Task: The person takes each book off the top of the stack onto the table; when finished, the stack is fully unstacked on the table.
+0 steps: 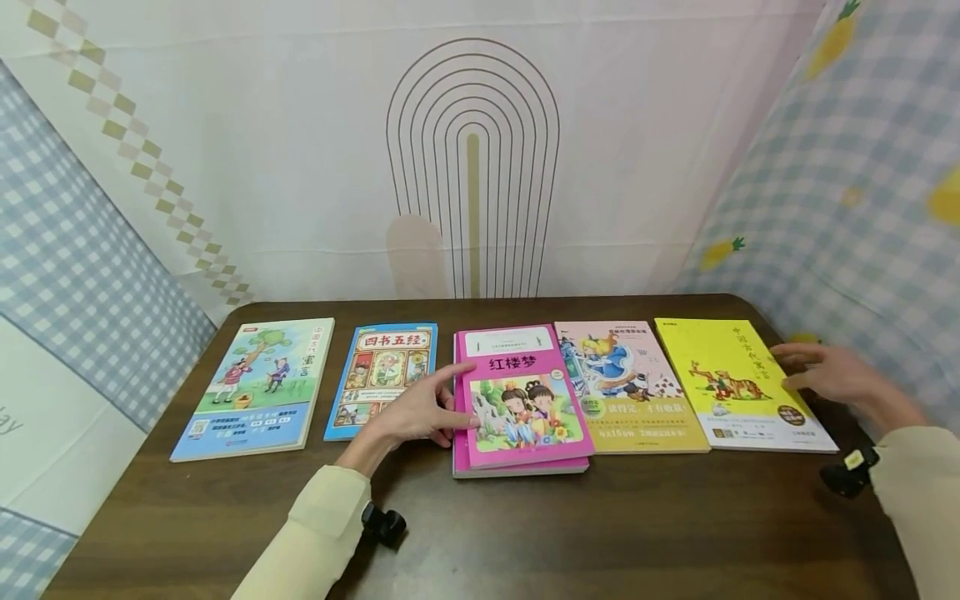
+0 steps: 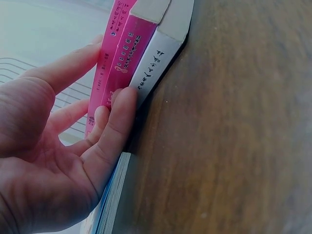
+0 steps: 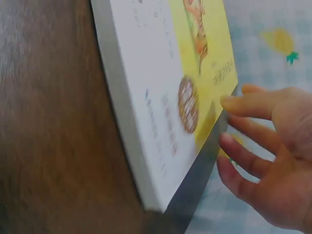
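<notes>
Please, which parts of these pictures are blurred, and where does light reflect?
Head view: soft sheen on the table; left wrist view: table grain smeared, lettering on the pink spines clearer; right wrist view: small print on the yellow book blurred.

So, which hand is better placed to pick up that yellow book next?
Probably the right hand: it's at the right edge of the yellow tiger-cover book, while the left hand touches pink books farther left.

Across mid-frame lay one green-and-blue book [image 1: 255, 383], one blue 四书五经 [image 1: 386, 367], one pink 红楼梦 [image 1: 525, 400] in a stack [image 1: 517, 472] showing three spines [image 2: 126, 56], one pink-and-yellow book [image 1: 633, 392] and one yellow-and-white book [image 1: 720, 375]. One left hand [image 1: 414, 408], one right hand [image 1: 843, 377], two wrist cameras [image 1: 384, 525] and one table [image 1: 562, 533] showed.
</notes>
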The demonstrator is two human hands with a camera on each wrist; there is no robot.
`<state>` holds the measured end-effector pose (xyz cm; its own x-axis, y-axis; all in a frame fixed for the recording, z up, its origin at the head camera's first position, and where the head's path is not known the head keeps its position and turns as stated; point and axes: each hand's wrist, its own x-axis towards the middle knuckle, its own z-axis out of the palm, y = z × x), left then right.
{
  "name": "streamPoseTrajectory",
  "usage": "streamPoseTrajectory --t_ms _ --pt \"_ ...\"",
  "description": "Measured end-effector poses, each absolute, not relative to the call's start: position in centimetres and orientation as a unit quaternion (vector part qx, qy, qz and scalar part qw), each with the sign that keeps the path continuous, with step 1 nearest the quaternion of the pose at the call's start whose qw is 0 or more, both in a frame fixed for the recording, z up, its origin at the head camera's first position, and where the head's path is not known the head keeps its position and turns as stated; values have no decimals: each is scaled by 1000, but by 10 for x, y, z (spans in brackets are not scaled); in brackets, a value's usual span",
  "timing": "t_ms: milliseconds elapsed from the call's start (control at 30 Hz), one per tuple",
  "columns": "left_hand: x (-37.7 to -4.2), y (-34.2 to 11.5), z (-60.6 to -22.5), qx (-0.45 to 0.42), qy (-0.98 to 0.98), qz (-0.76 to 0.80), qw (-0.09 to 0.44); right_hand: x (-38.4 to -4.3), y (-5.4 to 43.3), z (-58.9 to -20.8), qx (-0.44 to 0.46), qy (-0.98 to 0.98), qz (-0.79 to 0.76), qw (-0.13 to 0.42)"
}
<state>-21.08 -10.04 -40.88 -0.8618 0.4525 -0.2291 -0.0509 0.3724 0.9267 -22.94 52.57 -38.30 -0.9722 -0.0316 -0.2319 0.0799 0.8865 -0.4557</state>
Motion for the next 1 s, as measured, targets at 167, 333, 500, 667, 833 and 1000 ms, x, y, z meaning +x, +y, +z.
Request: streamPoseTrajectory --t_ms 167,333,500,667,833,1000 --pt "-210 -102 -408 128 798 541 232 -231 489 -369 16 977 -206 44" --pt "-209 -100 -406 124 808 529 226 -229 421 -353 -32 973 -228 -27" --pt "-208 -95 -402 111 826 511 210 -224 350 -348 -74 954 -289 -35" --pt "-208 -90 -400 105 839 495 199 -222 301 -361 -109 917 -382 29" --pt "-206 -88 -398 93 843 490 200 -220 275 -382 -135 876 -452 95" --pt "-205 -89 -396 88 839 496 208 -220 262 -395 -136 852 -488 135"
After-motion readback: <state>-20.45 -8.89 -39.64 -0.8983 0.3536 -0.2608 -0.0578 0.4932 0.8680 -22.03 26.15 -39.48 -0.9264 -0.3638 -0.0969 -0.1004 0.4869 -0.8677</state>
